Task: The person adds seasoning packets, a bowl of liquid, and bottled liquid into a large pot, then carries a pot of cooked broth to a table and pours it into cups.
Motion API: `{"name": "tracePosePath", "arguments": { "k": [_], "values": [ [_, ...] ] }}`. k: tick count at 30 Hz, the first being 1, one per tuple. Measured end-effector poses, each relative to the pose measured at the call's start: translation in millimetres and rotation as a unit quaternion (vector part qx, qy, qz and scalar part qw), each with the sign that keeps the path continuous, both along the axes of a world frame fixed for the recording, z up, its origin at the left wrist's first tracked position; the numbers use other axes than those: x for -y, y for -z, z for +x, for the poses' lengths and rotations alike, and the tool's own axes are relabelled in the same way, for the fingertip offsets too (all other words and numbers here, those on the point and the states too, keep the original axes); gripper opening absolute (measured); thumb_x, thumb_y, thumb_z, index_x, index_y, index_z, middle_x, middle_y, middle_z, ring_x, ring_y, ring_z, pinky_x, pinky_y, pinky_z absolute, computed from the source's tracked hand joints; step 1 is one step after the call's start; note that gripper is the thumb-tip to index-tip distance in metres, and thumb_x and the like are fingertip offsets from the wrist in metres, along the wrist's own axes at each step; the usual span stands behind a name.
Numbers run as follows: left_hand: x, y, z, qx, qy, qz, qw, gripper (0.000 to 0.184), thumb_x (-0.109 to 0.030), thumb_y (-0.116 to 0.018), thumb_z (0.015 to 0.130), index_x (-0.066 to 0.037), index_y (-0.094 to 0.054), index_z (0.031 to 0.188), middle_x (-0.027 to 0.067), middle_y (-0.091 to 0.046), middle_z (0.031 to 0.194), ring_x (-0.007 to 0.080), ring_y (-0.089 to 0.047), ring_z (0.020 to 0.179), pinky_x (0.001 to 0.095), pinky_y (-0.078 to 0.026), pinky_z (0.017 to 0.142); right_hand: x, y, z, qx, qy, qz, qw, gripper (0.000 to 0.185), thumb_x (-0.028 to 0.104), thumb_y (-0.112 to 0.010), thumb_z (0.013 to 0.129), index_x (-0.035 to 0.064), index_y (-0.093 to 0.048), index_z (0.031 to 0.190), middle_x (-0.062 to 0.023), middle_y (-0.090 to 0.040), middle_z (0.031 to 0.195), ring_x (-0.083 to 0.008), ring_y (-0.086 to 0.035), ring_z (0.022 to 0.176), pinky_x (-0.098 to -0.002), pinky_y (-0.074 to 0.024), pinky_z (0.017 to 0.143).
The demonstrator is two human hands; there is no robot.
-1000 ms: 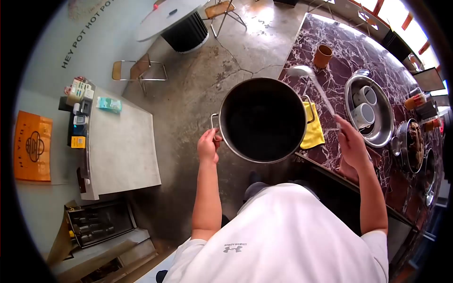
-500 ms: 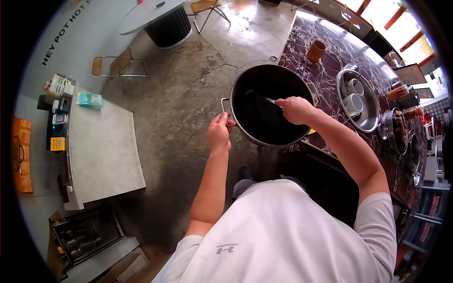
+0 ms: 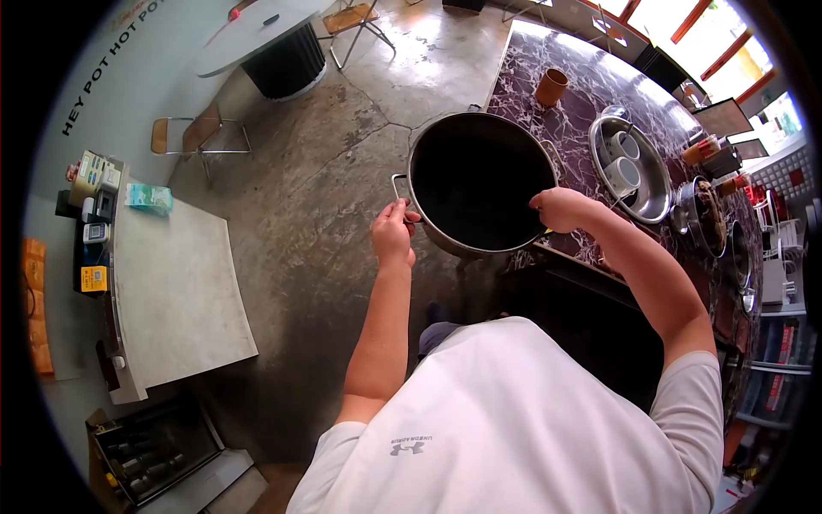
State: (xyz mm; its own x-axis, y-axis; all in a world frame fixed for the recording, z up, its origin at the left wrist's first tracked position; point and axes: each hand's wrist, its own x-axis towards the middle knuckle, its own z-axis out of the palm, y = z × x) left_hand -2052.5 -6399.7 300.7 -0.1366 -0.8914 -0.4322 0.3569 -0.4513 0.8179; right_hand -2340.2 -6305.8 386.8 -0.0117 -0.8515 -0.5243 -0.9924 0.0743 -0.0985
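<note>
HEY POT Across the Wall (image 3: 154,86)

I read "HEY POT HOT PO" in black capitals (image 3: 111,65), the rest cut by my view's top edge. A grey logo (image 3: 408,448) marks the white shirt (image 3: 505,394), its tiny inverted lettering unclear. I can't read the yellow card (image 3: 93,278).

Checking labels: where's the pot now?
Head view, upper centre: the pot is between the left hand and right hand, at the left edge of the marble table.

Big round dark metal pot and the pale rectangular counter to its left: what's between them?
In the head view, mostly bare grey concrete floor separates counter and pot; the person's left hand is at the pot's silvery side handle.
</note>
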Motion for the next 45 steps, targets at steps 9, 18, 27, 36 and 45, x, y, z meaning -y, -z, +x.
{"name": "tracePosePath", "arguments": {
  "k": [9, 18, 27, 36, 45],
  "values": [
    [2.0, 1.8, 0.7, -0.008, 0.003, -0.002, 1.000, 0.020, -0.019, -0.052, 0.093, -0.003, -0.063, 0.092, 0.0019, -0.059, 0.062, 0.0056, -0.041, 0.050, 0.0201, -0.032, 0.048, 25.2, -6.6, 63.3, 0.151, -0.005, 0.036, 0.988, 0.033, 0.010, -0.051, 0.077, 0.0085, -0.065, 0.106, -0.0170, -0.066, 0.092, -0.0336, -0.062, 0.088, -0.0395, -0.0487, 0.076],
    [5.1, 8.2, 2.1, -0.004, 0.020, -0.009, 1.000, 0.019, -0.019, -0.053, 0.092, -0.004, -0.063, 0.091, 0.0013, -0.060, 0.063, 0.0057, -0.043, 0.051, 0.0208, -0.034, 0.049, 62.5, 33.9, 32.1, 0.119, 0.068, -0.138, 0.981, 0.035, 0.012, -0.050, 0.078, 0.0071, -0.065, 0.109, -0.0164, -0.066, 0.100, -0.0320, -0.062, 0.095, -0.0366, -0.0484, 0.085],
    [2.8, 5.5, 4.2, -0.013, 0.013, -0.001, 1.000, 0.019, -0.019, -0.053, 0.092, -0.003, -0.064, 0.091, 0.0019, -0.061, 0.064, 0.0057, -0.043, 0.053, 0.0208, -0.035, 0.051, 17.3, 14.9, -8.1, -0.043, 0.021, 0.010, 0.999, 0.028, 0.008, -0.054, 0.072, 0.0022, -0.066, 0.096, -0.0186, -0.066, 0.088, -0.0357, -0.064, 0.084, -0.0418, -0.0517, 0.070],
    [4.9, 6.8, 2.3, -0.013, 0.013, -0.004, 1.000, 0.020, -0.019, -0.053, 0.093, -0.003, -0.064, 0.093, 0.0013, -0.060, 0.063, 0.0054, -0.043, 0.052, 0.0201, -0.033, 0.050, 25.6, -19.4, 33.9, 0.137, 0.134, 0.159, 0.969, 0.038, 0.003, -0.047, 0.078, 0.0046, -0.060, 0.115, -0.0114, -0.064, 0.072, -0.0244, -0.063, 0.061, -0.0354, -0.0512, 0.052],
    [4.7, 7.5, 3.6, -0.010, 0.018, -0.006, 1.000, 0.020, -0.021, -0.054, 0.092, -0.004, -0.065, 0.091, 0.0014, -0.061, 0.063, 0.0057, -0.044, 0.053, 0.0210, -0.036, 0.052, 55.6, 4.8, 13.1, 0.239, 0.245, 0.028, 0.939, 0.038, 0.008, -0.047, 0.087, 0.0043, -0.053, 0.124, -0.0061, -0.060, 0.067, -0.0160, -0.057, 0.053, -0.0286, -0.0484, 0.047]
  ]
}}
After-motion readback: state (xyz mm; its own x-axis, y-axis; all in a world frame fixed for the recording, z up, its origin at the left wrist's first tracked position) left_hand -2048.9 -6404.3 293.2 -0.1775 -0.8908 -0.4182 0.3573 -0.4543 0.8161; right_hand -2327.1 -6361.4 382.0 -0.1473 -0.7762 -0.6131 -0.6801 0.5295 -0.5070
